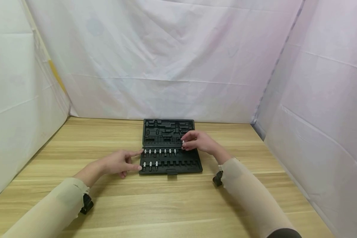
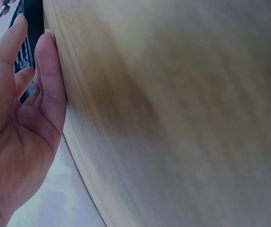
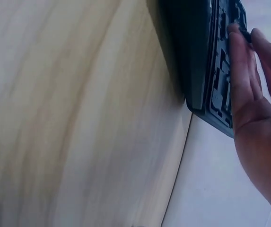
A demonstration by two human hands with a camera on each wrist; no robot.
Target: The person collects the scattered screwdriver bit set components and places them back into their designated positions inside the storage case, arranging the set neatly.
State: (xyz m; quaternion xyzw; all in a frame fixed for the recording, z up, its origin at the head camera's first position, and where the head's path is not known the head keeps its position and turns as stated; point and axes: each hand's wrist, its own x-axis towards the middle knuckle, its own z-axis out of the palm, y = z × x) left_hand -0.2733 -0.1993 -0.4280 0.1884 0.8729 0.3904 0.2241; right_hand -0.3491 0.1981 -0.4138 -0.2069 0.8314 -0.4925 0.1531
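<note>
A black socket case [image 1: 184,171] lies open on the table, its lid [image 1: 168,134] laid back on the far side. Several silver bit sockets [image 1: 160,152] with dark tips stand along the far row of the base, and three more bit sockets [image 1: 150,166] fill the left end of the near row. My left hand [image 1: 117,162] has its index finger and thumb stretched out to the case's left edge, the other fingers bent. Over the right end of the far row, my right hand [image 1: 201,142] pinches one bit socket [image 1: 183,143] between thumb and fingers.
The wood-grain table [image 1: 160,205] runs back to a white cloth wall [image 1: 166,66], with more white cloth at both sides. Vacant slots [image 1: 179,163] continue rightward along the near row. A small latch [image 1: 172,175] juts from the case's front edge.
</note>
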